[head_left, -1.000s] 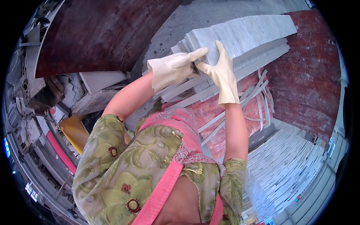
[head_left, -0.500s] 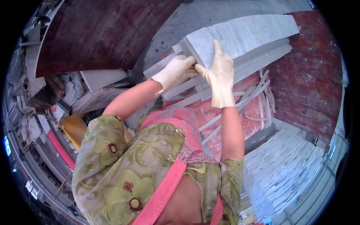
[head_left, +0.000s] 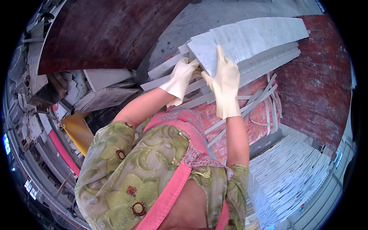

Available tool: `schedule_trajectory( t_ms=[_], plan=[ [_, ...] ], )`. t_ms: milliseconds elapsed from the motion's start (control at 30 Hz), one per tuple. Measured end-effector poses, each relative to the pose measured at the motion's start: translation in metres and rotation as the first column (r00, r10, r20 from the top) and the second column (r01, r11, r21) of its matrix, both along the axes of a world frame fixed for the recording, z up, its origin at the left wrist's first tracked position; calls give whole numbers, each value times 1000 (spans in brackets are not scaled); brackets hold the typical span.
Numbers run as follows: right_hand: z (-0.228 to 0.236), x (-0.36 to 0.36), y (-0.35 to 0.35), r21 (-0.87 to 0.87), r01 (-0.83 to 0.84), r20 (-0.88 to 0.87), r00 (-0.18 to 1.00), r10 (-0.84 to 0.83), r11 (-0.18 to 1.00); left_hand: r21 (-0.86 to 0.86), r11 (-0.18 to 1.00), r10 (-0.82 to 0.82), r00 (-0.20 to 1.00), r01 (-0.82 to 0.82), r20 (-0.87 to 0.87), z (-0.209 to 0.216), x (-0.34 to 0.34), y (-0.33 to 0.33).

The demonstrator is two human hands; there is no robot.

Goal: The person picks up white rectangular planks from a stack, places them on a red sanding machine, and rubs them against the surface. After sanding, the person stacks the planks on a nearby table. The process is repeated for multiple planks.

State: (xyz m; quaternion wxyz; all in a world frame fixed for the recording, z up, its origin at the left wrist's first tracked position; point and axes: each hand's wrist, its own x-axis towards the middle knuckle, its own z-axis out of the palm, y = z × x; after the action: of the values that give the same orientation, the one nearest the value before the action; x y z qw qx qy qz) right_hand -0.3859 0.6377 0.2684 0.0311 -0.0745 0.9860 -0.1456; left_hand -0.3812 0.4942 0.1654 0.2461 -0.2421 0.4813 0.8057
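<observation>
A long pale grey-white marble slab (head_left: 253,38) tops a stack of similar strips that slants away to the right. My left hand (head_left: 184,73), in a cream rubber glove, curls its fingers at the slab's near left end; the fingertips are partly hidden there. On the near long edge of the same slab is my right hand (head_left: 224,78), gloved alike. Its index finger stretches over the top face, and its thumb presses by the near corner. Below the top slab, other marble strips (head_left: 268,61) stick out unevenly.
Loose pale straps (head_left: 264,99) lie over a red mottled surface beside the stack. Dark red boards (head_left: 103,34) stand at the far left and right (head_left: 314,80). Many thin white strips (head_left: 291,176) are piled at lower right. Stone offcuts (head_left: 107,78) and a yellow sheet (head_left: 78,132) are at left.
My left hand has shifted slightly left and lower at the slab's end, its forearm swinging right. My right hand has slid a little nearer me. The top slab's end has shifted slightly.
</observation>
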Motion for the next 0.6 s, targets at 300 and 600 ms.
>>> schedule_trajectory(
  t_ms=[300, 600],
  plan=[
    [0, 4, -3, 109, 63, 53, 996, -69, 992, 64, 998, -20, 999, 22, -28, 12, -1, -1],
    [-4, 0, -11, 262, 126, 60, 987, -147, 957, 117, 992, -34, 997, 43, -75, 5, -3, -3]
  ],
)
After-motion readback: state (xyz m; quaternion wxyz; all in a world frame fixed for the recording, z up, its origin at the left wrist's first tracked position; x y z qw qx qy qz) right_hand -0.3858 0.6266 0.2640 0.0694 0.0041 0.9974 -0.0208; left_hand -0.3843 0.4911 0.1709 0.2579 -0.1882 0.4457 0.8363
